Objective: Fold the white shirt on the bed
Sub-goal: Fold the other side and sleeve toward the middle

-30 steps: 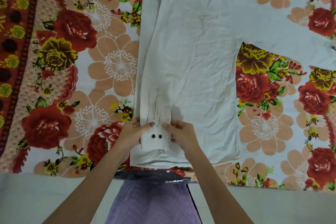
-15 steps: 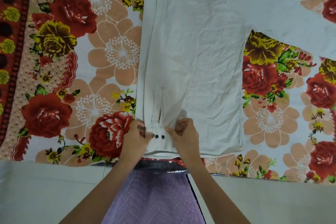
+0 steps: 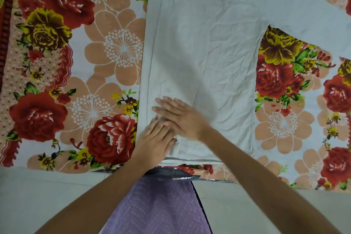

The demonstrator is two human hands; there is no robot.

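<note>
The white shirt (image 3: pixel 218 43) lies spread flat on the flowered sheet (image 3: pixel 114 49) of the bed, its hem at the bed's near edge and its body running toward the far edge. A second ago both hands pinched the buttoned cuff of the folded-in sleeve (image 3: pixel 167 62). Now they have let it go and lie flat on the cloth. The left hand (image 3: pixel 155 138) presses down near the hem at the shirt's left side, fingers straight and holding nothing. The right hand (image 3: pixel 178 116) is laid across the left fingertips, also straight-fingered and blurred as if sweeping. The cuff and its buttons are mostly hidden beneath them. I judge that the first sleeve fold is placed and is being smoothed. The other sleeve (image 3: pixel 313 30) stretches out toward the bed's right edge, unfolded, so the task looks early on, with that sleeve likely next.
</note>
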